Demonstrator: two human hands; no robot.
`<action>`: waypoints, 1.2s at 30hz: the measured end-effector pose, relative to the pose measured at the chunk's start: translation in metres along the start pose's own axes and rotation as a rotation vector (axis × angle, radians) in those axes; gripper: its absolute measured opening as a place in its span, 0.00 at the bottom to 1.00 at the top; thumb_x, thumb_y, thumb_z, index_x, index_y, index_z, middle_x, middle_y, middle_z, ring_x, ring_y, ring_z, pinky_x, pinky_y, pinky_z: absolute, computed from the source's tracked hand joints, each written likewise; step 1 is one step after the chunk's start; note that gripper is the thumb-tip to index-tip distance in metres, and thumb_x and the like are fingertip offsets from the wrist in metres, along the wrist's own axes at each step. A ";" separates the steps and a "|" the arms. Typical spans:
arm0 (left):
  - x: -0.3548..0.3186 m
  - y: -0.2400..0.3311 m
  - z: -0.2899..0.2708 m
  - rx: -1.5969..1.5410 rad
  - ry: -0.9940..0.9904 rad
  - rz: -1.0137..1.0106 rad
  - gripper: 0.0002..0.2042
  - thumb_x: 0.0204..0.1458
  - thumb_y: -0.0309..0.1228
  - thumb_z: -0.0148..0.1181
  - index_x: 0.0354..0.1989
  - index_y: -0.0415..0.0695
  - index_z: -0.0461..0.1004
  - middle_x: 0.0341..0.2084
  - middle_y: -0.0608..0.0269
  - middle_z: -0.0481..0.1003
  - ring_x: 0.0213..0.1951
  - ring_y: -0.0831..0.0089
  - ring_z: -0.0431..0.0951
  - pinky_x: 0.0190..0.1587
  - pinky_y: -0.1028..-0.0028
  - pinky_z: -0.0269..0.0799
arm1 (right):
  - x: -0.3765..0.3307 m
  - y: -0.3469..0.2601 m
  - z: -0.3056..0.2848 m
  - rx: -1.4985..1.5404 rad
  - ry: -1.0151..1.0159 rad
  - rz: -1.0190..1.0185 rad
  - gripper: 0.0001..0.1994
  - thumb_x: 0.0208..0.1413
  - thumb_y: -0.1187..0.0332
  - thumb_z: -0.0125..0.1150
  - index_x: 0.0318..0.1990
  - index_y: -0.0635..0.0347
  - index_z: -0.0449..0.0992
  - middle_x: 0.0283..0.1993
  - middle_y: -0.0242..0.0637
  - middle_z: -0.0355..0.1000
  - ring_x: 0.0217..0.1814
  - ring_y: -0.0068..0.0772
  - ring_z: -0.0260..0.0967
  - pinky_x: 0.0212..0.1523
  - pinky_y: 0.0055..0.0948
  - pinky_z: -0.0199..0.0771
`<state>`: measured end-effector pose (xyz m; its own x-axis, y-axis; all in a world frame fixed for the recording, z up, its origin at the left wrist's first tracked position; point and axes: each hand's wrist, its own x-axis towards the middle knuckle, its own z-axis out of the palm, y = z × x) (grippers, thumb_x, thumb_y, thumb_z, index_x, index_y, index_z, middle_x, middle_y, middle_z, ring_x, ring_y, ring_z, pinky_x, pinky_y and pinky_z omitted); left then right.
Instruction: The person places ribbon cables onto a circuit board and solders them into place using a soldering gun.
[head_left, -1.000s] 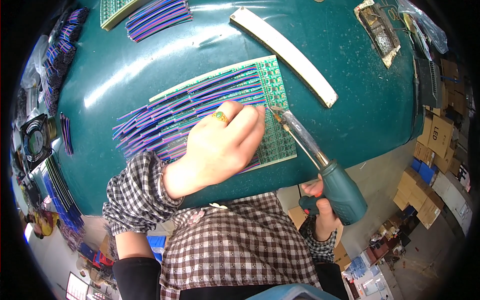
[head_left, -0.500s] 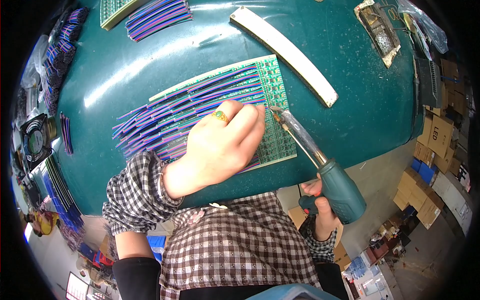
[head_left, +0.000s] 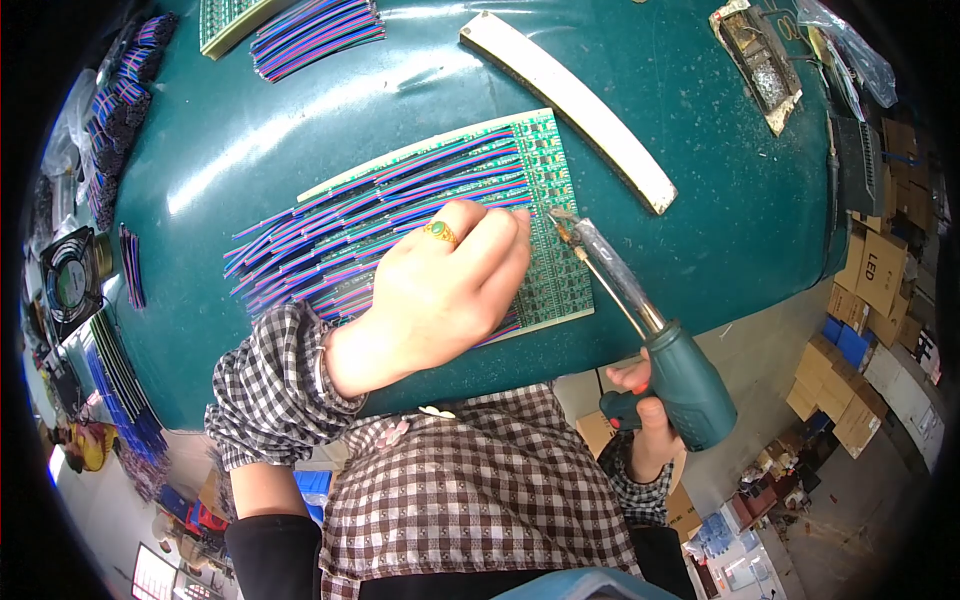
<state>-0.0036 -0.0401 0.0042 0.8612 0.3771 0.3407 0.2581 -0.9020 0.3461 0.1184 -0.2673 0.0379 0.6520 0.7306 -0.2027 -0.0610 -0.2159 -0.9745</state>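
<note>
A green circuit board panel lies on the table, with rows of thin blue, red and black wires laid across it toward its right-hand strip of parts. My left hand, a ring on one finger, rests over the wires. Its fingers are closed in a pinch at the wire ends, the tips partly hidden. In my right hand is a green soldering gun, gripped by its handle below the table edge. Its tip points up-left, just right of my left fingertips and above the board.
A curved white bar lies beyond the board. At the far right sits a dirty metal tray. More wire bundles and another board stack are at the back left. A small black fan stands at the left edge.
The soldering gun has shifted slightly right and down, its tip drawing a little away from my left fingertips. My left hand has stayed in place.
</note>
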 end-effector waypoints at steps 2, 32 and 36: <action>0.000 0.000 0.000 0.001 0.001 0.000 0.20 0.32 0.23 0.60 0.39 0.35 0.78 0.31 0.63 0.73 0.31 0.70 0.74 0.29 0.74 0.73 | 0.002 -0.004 0.004 -0.013 0.010 0.006 0.28 0.57 0.59 0.61 0.52 0.80 0.65 0.37 0.46 0.71 0.37 0.39 0.73 0.42 0.42 0.81; 0.000 -0.014 0.011 -0.075 0.101 0.045 0.14 0.36 0.29 0.55 0.35 0.40 0.75 0.25 0.66 0.64 0.27 0.72 0.69 0.25 0.76 0.67 | -0.002 0.000 0.002 0.034 -0.007 0.058 0.30 0.55 0.59 0.63 0.53 0.81 0.63 0.36 0.43 0.69 0.38 0.37 0.71 0.44 0.45 0.80; 0.001 -0.014 0.011 -0.089 0.091 0.046 0.14 0.36 0.29 0.55 0.35 0.40 0.75 0.25 0.66 0.64 0.28 0.72 0.69 0.26 0.75 0.67 | -0.002 0.000 0.003 0.042 0.007 0.058 0.30 0.55 0.58 0.63 0.53 0.81 0.64 0.36 0.42 0.69 0.37 0.36 0.71 0.44 0.45 0.80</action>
<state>-0.0021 -0.0292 -0.0103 0.8268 0.3572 0.4346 0.1761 -0.8981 0.4030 0.1148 -0.2670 0.0378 0.6516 0.7134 -0.2580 -0.1301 -0.2300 -0.9645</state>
